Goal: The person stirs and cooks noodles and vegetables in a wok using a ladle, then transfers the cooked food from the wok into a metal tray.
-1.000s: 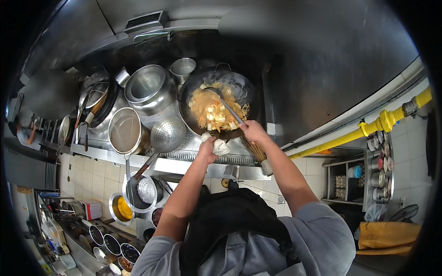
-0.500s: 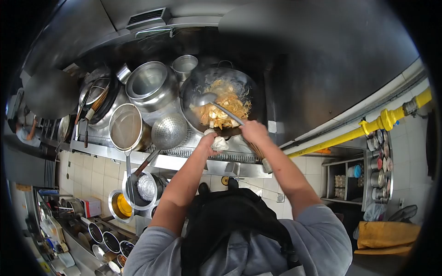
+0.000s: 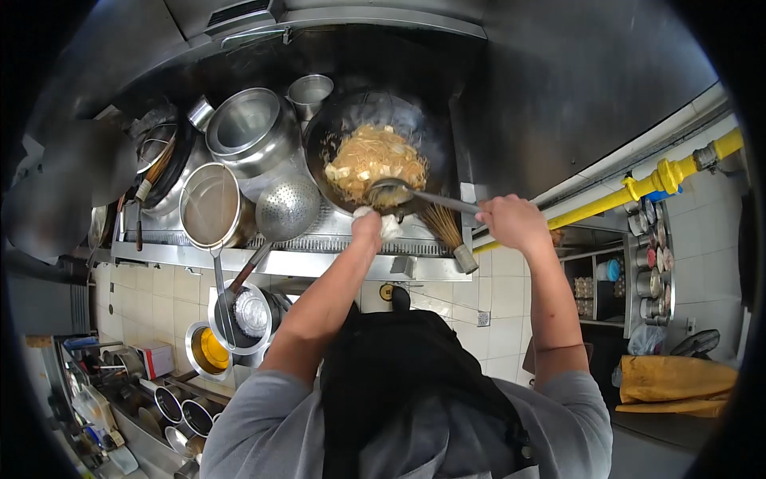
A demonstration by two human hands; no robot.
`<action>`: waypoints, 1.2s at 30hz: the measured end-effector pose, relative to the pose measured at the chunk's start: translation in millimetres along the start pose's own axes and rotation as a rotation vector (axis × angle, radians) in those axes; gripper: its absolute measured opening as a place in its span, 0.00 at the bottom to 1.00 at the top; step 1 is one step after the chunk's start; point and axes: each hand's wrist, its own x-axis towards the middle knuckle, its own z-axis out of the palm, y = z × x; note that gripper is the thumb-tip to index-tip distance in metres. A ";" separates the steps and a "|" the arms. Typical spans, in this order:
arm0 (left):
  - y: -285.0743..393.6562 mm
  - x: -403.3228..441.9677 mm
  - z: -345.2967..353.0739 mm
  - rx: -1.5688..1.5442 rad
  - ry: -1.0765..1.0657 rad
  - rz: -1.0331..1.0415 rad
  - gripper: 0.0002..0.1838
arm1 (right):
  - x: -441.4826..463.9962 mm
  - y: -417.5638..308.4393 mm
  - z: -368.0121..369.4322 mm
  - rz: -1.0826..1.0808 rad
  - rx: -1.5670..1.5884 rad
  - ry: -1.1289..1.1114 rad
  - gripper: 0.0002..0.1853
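Noodles with pale chunks (image 3: 375,158) lie in a dark wok (image 3: 317,144) on the steel range. My right hand (image 3: 512,221) is closed round the handle of a metal ladle (image 3: 443,200); the ladle's bowl rests at the near edge of the food. At the wok's near rim, my left hand (image 3: 368,231) grips a white cloth (image 3: 389,227); the cloth hides part of its fingers. A bamboo brush (image 3: 444,227) lies just right of the cloth, on the range's front edge.
Left of the wok stand a perforated skimmer (image 3: 287,209), a mesh strainer (image 3: 210,205) over a pot, and stacked steel bowls (image 3: 246,124). A metal pot (image 3: 309,92) sits behind. A yellow pipe (image 3: 606,196) runs along the right wall. A bowl of yellow liquid (image 3: 211,349) stands below.
My right hand has moved right and toward me, drawing the ladle's bowl from the food's left side to its near edge. The noodles have shifted, and the view has tilted slightly.
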 end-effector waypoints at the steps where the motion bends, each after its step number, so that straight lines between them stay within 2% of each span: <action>1: 8.7 -11.1 4.3 0.013 -0.032 -0.021 0.13 | 9.4 5.9 19.5 -0.044 0.032 0.042 0.15; 6: -8.3 0.0 -15.4 0.030 0.019 -0.009 0.12 | 48.3 -28.2 78.3 0.029 0.129 0.076 0.18; 9: -25.3 -46.1 -27.7 0.146 0.100 0.246 0.14 | 46.1 -48.9 116.8 0.143 0.182 0.083 0.19; 10: -42.4 -56.5 -40.9 0.215 0.098 0.179 0.15 | 40.3 -52.2 134.5 0.174 0.196 0.176 0.19; 11: -62.4 -71.9 -53.4 0.207 0.096 0.232 0.15 | 35.1 -54.9 147.6 0.202 0.211 0.278 0.20; 12: -61.8 -103.7 -55.3 0.259 0.119 0.213 0.14 | 24.4 -55.3 159.5 0.203 0.209 0.283 0.20; 14: -65.8 -110.1 -56.1 0.170 0.160 0.217 0.14 | 10.3 -48.7 169.7 0.169 0.250 0.340 0.22; 16: -46.8 -78.6 -48.2 0.028 0.013 0.090 0.15 | -10.0 -40.9 158.8 0.168 0.220 0.284 0.21; 18: -13.1 -56.6 -16.5 0.096 0.070 0.013 0.15 | -29.5 -38.8 119.8 0.139 0.190 0.191 0.20; 22: 14.3 -100.9 2.9 -0.136 -0.001 -0.057 0.14 | -33.9 -32.3 70.8 0.014 0.166 0.226 0.17; 24: 18.1 -94.9 -0.5 -0.165 -0.094 -0.083 0.13 | -20.3 -39.9 64.1 0.034 0.115 0.100 0.15; 25: 15.6 -76.8 -1.2 -0.099 -0.023 -0.088 0.12 | -7.3 -41.5 73.5 0.074 0.187 0.112 0.14; 26: 6.8 -54.0 -5.8 -0.037 0.040 -0.088 0.12 | 7.3 -39.6 96.2 0.012 0.206 0.252 0.15; 28: -26.0 -27.4 -28.8 -0.033 0.011 -0.013 0.13 | 34.9 -51.5 126.0 0.100 0.210 0.174 0.17; 30: -62.4 -45.4 -53.3 0.022 0.015 0.128 0.17 | 41.4 -65.7 157.4 0.163 0.248 0.264 0.18; 32: -85.3 -90.0 -70.5 0.058 0.021 0.128 0.21 | 27.7 -68.9 185.3 0.221 0.284 0.340 0.19; 34: -105.1 -82.5 -87.3 0.158 0.064 0.158 0.22 | 18.8 -63.3 198.9 0.196 0.324 0.401 0.21; 35: -72.4 -107.2 -63.1 0.094 0.061 0.138 0.16 | 9.2 -58.7 204.8 0.158 0.289 0.490 0.21; 36: -50.4 -103.1 -49.1 0.057 0.065 0.056 0.15 | 1.5 -53.3 198.7 0.163 0.292 0.479 0.21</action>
